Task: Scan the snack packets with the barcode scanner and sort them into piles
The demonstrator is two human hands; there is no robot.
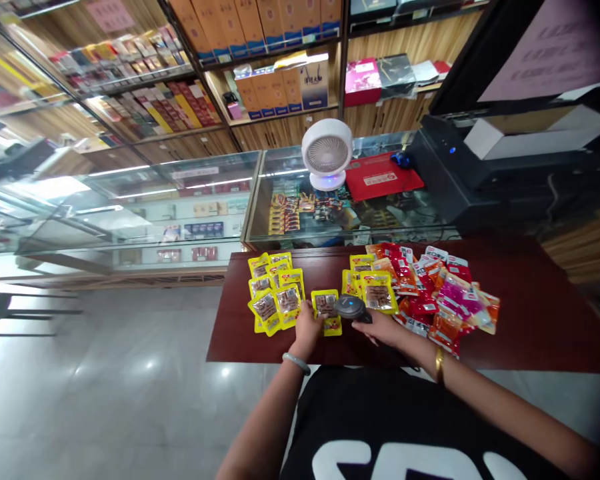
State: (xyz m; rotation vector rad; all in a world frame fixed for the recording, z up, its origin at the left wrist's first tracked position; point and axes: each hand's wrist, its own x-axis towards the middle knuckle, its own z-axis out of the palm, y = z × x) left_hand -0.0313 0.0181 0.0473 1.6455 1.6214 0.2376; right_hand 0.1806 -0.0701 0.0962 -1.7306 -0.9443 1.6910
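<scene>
My right hand (379,327) is closed round a black handheld barcode scanner (350,307), its head over the right edge of a yellow snack packet (326,303). That packet lies on the dark red table, and my left hand (309,327) grips its left edge, the thumb across its front. Left of it lies a loose pile of similar yellow packets (276,293). Just beyond the scanner sit several more yellow packets (379,293). To their right, red, orange and pink snack packets (437,293) are heaped together.
A glass display counter (205,227) runs behind the dark red table (530,307). On the counter stand a white fan (327,153), a red mat (380,177) and a dark machine (505,180) with an open white box (540,133) on top. Shelves of boxed goods line the wall.
</scene>
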